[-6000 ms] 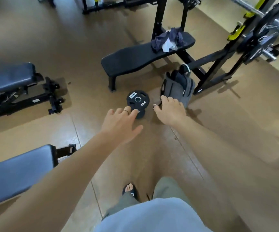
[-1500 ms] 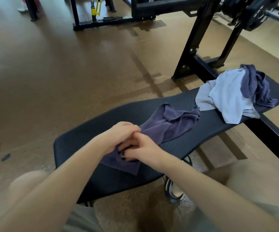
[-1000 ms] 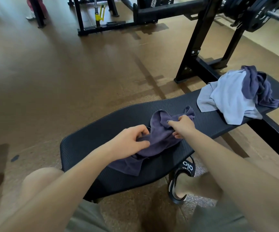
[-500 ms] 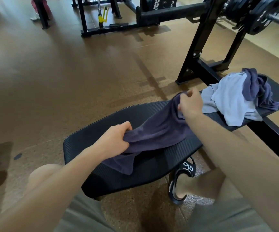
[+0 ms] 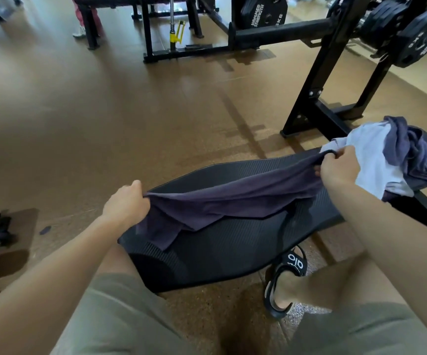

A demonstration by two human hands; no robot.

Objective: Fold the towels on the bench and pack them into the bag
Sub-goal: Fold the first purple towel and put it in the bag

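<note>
A dark purple towel hangs stretched just above the black bench. My left hand grips its left end and my right hand pinches its right end, so its top edge runs taut between them while the lower part sags onto the pad. At the bench's far right end lies a heap of a light grey towel and another dark purple towel. The bag is out of view.
A black rack frame with weight plates stands behind the bench at right. More black gym equipment lines the back. My legs, in olive shorts and a black sandal, straddle the bench's near end. Brown floor lies to the left.
My hands have pulled further apart, the left going left and the right going right. The purple towel, bunched on the bench a second ago, is now stretched out between them.
</note>
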